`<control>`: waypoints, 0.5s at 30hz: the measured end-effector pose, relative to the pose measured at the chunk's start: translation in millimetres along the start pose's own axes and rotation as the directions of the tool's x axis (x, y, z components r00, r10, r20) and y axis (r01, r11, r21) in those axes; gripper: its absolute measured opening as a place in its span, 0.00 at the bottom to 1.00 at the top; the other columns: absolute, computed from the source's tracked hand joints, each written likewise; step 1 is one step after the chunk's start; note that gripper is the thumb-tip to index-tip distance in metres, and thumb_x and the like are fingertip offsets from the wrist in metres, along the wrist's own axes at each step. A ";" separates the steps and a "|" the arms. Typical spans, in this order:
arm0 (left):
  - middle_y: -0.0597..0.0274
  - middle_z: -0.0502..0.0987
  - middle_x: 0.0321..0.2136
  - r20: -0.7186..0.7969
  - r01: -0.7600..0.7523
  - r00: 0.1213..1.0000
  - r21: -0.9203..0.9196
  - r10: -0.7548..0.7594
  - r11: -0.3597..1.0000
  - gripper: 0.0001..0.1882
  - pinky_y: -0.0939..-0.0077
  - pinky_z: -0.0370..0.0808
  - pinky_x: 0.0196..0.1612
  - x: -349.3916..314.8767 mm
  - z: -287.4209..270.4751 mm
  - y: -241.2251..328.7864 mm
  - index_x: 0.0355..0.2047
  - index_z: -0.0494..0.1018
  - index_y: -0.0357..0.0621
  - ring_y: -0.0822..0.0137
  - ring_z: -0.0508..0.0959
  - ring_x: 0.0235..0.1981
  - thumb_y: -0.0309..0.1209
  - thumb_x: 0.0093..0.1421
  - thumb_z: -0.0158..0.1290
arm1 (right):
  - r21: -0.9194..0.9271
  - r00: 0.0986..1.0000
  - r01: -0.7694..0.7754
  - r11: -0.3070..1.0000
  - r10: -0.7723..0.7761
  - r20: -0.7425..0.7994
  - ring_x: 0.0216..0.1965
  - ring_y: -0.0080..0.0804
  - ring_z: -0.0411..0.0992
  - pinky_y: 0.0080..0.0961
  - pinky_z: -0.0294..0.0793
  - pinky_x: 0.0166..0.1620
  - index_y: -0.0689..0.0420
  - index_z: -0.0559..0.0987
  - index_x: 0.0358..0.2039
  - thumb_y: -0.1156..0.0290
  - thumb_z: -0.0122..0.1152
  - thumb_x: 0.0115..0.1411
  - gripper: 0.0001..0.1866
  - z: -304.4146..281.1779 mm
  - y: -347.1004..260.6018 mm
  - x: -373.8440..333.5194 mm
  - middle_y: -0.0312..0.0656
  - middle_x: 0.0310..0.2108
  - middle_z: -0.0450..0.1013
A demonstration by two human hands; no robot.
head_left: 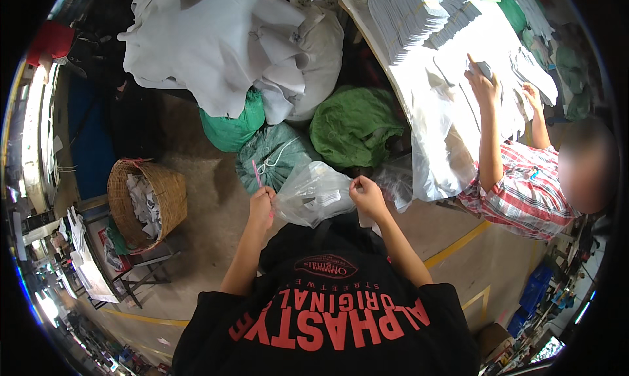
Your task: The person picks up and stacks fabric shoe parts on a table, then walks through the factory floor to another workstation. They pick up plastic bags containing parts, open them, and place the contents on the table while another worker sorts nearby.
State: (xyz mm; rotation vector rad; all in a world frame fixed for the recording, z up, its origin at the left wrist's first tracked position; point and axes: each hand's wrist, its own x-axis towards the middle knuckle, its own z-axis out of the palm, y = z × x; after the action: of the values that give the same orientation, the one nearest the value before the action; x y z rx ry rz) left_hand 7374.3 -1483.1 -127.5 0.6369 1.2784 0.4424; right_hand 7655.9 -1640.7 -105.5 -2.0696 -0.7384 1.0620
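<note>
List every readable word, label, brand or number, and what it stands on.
Black shirt: rows of red block letters, readable, wording not copied.
Oval emblem on it: red lettering, partly too small to read, not copied.
Clear bag: no lettering I can make out.
Elsewhere: too small or blurred to read.

Blk T-shirt (327,359) has short slvs (213,310), lg red lettering (337,329) & oval red-outlined emblem (325,266) on frt.
</note>
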 end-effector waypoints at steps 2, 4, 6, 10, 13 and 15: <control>0.68 0.66 0.22 -0.027 0.023 0.999 -0.036 -0.024 0.999 0.14 0.76 0.60 0.22 6.8 0.1 9.1 0.21 0.67 0.47 0.72 0.65 0.21 0.16 0.55 0.33 | -0.074 0.997 0.074 0.994 -0.075 -0.001 0.37 0.49 0.78 0.36 0.75 0.42 0.58 0.80 0.32 0.66 0.60 0.53 0.10 -0.5 -17.4 28.9 0.49 0.32 0.79; 0.66 0.66 0.23 -0.063 0.094 0.993 -0.080 -0.100 0.992 0.14 0.75 0.63 0.22 14.3 1.4 19.7 0.22 0.67 0.48 0.71 0.65 0.21 0.17 0.56 0.34 | -0.109 0.990 0.144 0.984 -0.142 0.018 0.38 0.50 0.78 0.38 0.76 0.43 0.56 0.81 0.33 0.65 0.61 0.52 0.11 -0.9 -38.3 61.4 0.49 0.32 0.80; 0.65 0.67 0.23 -0.117 0.084 0.988 -0.146 -0.101 0.986 0.14 0.74 0.64 0.21 31.1 9.3 29.1 0.24 0.67 0.49 0.69 0.65 0.21 0.17 0.56 0.34 | -0.125 0.983 0.185 0.975 -0.184 0.021 0.38 0.49 0.78 0.39 0.76 0.44 0.55 0.82 0.34 0.64 0.62 0.52 0.12 -2.3 -60.9 99.5 0.49 0.32 0.80; 0.64 0.67 0.24 -0.136 0.057 0.987 -0.221 -0.089 0.974 0.13 0.71 0.66 0.21 74.4 13.6 44.5 0.27 0.67 0.49 0.68 0.66 0.21 0.18 0.57 0.35 | -0.194 0.981 0.192 0.962 -0.186 0.050 0.41 0.50 0.78 0.39 0.77 0.46 0.53 0.84 0.38 0.60 0.61 0.53 0.15 3.0 -101.9 174.0 0.51 0.35 0.80; 0.65 0.67 0.24 -0.056 0.060 0.996 -0.178 -0.071 0.982 0.13 0.69 0.71 0.25 109.8 16.3 48.7 0.31 0.69 0.47 0.70 0.67 0.23 0.17 0.58 0.36 | -0.399 0.941 0.285 0.871 -0.333 -0.054 0.42 0.48 0.79 0.37 0.77 0.48 0.51 0.84 0.43 0.60 0.62 0.54 0.17 14.4 -120.5 208.2 0.48 0.38 0.81; 0.64 0.68 0.25 -0.149 0.063 0.987 -0.025 -0.066 0.998 0.18 0.70 0.75 0.29 127.2 22.8 47.6 0.38 0.76 0.43 0.72 0.68 0.24 0.16 0.56 0.38 | -0.378 0.945 0.286 0.881 -0.325 -0.044 0.42 0.48 0.79 0.38 0.77 0.48 0.52 0.83 0.44 0.59 0.61 0.54 0.19 18.8 -122.3 215.5 0.48 0.39 0.81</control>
State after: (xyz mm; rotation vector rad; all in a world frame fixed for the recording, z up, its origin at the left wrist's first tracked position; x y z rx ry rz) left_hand 7429.3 -1371.3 -186.1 0.5512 1.4317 0.4557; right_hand 7727.7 -1403.0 -116.5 -2.1955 -1.2404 0.6657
